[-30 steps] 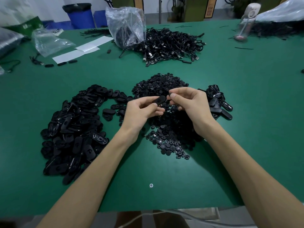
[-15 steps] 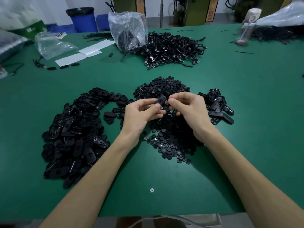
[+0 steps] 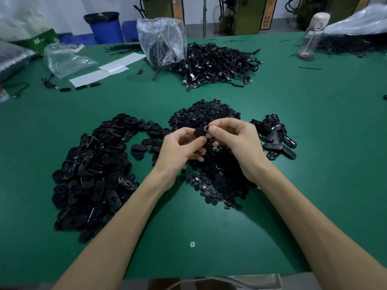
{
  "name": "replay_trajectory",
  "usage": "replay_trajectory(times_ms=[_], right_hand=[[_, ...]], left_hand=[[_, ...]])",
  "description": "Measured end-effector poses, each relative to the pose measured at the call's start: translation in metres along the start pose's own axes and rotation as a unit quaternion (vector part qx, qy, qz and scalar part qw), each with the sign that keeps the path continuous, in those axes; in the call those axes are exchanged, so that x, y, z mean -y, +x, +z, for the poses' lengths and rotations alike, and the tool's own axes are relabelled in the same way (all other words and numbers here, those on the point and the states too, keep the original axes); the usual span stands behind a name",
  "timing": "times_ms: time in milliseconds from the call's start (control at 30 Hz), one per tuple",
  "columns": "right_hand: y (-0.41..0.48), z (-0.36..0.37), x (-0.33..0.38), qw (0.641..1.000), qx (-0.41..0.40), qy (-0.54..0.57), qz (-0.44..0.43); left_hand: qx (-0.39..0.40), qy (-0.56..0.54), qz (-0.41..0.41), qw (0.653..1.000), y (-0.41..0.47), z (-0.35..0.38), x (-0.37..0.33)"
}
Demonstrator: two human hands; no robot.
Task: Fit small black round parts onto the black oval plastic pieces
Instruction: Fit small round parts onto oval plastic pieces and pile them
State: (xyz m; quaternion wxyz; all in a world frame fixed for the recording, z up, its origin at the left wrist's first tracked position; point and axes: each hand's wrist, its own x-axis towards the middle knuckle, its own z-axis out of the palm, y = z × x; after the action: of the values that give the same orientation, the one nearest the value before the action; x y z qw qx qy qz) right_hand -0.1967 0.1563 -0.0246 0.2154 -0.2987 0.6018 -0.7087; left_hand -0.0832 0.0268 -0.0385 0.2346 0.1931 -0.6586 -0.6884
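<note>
A: Where's the work?

B: The left hand (image 3: 178, 149) pinches one oval piece (image 3: 200, 131) between thumb and fingers; the right hand (image 3: 234, 139) pinches a small round part (image 3: 207, 128) at its fingertips, touching the oval's upper end; both are raised over the round-part heap (image 3: 211, 181) on the counter (image 3: 314, 122).

A: How to seat it well?

B: Probably keep the oval steady; line the part up squarely, then press straight in; tilting may jam it.

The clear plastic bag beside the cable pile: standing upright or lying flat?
Upright. The clear plastic bag rises tall and bunched above the cable pile, holding dark contents.
</note>
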Motion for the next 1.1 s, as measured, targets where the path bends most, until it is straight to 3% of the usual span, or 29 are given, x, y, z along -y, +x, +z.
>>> replay_trajectory(times_ms=[167, 300, 767, 1100], right_hand=[[-0.0012, 0.0004, 0.0018, 0.995, 0.025, 0.089, 0.028], [-0.0003, -0.0023, 0.0033, 0.988, 0.040, 0.135, 0.058], [-0.0008, -0.0016, 0.0018, 0.989, 0.082, 0.103, 0.065], [-0.0020, -0.0001, 0.0028, 0.996, 0.014, 0.071, 0.059]], left_hand=[[-0.026, -0.018, 0.041, 0.999, -0.0012, 0.0028, -0.0031], [-0.072, -0.055, 0.030, 0.995, -0.0006, 0.0002, -0.0047], [-0.121, -0.079, -0.004, 0.989, -0.0015, 0.0020, -0.0099], [-0.116, -0.043, 0.015, 0.992, -0.0030, 0.0044, -0.0083]])
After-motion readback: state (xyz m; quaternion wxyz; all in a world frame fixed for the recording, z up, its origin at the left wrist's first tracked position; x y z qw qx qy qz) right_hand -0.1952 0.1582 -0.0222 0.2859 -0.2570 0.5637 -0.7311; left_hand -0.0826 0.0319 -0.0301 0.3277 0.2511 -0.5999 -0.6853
